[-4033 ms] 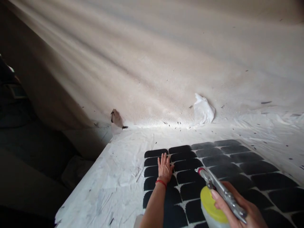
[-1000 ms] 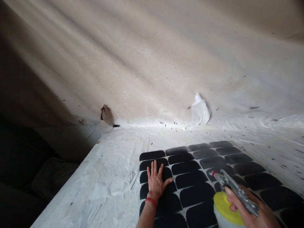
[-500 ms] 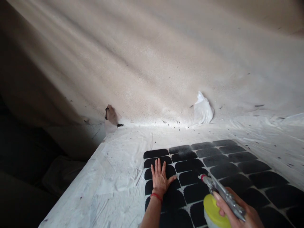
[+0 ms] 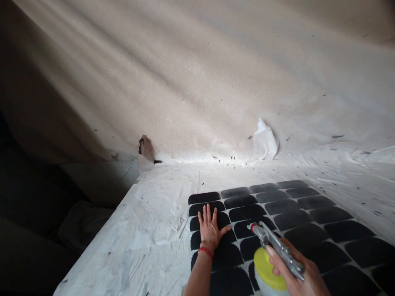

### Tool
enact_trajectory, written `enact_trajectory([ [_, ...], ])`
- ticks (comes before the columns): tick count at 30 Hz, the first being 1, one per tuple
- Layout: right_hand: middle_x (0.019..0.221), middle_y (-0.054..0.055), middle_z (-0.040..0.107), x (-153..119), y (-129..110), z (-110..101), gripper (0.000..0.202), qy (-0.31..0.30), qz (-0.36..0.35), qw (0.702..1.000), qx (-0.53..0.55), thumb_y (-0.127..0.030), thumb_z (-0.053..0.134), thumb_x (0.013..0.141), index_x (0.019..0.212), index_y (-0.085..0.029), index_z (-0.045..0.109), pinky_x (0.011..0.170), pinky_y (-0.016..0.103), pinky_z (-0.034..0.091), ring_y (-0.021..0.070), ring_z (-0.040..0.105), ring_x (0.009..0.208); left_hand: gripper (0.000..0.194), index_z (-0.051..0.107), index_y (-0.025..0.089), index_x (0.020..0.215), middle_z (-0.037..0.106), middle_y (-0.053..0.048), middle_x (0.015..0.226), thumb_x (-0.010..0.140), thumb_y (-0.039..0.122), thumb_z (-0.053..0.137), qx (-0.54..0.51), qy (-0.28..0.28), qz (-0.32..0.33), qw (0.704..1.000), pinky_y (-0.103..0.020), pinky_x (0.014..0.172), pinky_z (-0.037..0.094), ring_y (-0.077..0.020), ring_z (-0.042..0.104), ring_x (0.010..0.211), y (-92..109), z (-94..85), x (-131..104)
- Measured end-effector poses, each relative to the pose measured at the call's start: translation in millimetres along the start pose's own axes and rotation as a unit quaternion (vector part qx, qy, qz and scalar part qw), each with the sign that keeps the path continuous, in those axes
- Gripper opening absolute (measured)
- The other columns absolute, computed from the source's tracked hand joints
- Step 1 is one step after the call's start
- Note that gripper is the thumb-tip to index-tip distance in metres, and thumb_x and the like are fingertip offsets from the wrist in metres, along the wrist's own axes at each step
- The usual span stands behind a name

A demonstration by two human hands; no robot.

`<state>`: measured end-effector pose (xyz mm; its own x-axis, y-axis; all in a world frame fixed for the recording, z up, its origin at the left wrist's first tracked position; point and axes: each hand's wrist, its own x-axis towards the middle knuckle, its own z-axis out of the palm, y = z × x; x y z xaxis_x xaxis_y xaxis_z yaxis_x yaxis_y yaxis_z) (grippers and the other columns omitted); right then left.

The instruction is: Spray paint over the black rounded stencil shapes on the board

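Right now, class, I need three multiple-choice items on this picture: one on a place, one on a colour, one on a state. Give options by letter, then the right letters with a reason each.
1. Where does the left hand lie?
A. flat on the black shapes
B. on the crumpled white bag
C. on the spray gun

2. What colour is the lid of the cup under the spray gun?
A. red
B. yellow
C. blue

3. How does the right hand stand?
A. open and flat
B. hanging free, holding nothing
C. closed on the spray gun

Answers:
1. A: the palm and spread fingers press on the black shapes near their left edge.
2. B: the lid shows yellow above the white cup.
3. C: the fingers wrap the metal gun, its nozzle pointing at the shapes.
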<state>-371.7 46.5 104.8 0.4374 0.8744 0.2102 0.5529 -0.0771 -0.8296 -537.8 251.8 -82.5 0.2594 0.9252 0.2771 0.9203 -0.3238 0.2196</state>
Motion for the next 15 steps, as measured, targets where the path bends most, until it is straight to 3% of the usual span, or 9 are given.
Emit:
enact_trajectory([
  [8, 0.056, -0.002, 0.066, 16.9, 25.4, -35.4, 0.045, -0.032, 0.027, 0.998, -0.052, -0.069, 0.051, 0.08, 0.075, -0.026, 0.066, 0.046, 0.018, 0.049, 0.0159, 0.064, 0.049, 0.098, 0.037, 0.024, 0.149, 0.023, -0.015, 0.162, 0.074, 0.086, 0.04, -0.007, -0.005, -0.002, 1.0, -0.061, 0.12, 0.016, -0.0365, 0.018, 0.15, 0.0, -1.2, 1.0],
  [15, 0.063, 0.001, 0.071, 17.9, 49.6, -60.3, 0.056, -0.036, 0.122, 0.99, -0.069, -0.077, 0.05, 0.072, 0.087, -0.026, 0.068, 0.054, 0.02, 0.052, 0.0204, 0.071, 0.064, 0.095, 0.039, 0.024, 0.148, 0.023, -0.015, 0.161, 0.075, 0.085, 0.042, -0.016, -0.006, 0.0, 1.0, -0.064, 0.119, 0.015, -0.036, 0.02, 0.149, -1.2, -7.3, -0.1],
])
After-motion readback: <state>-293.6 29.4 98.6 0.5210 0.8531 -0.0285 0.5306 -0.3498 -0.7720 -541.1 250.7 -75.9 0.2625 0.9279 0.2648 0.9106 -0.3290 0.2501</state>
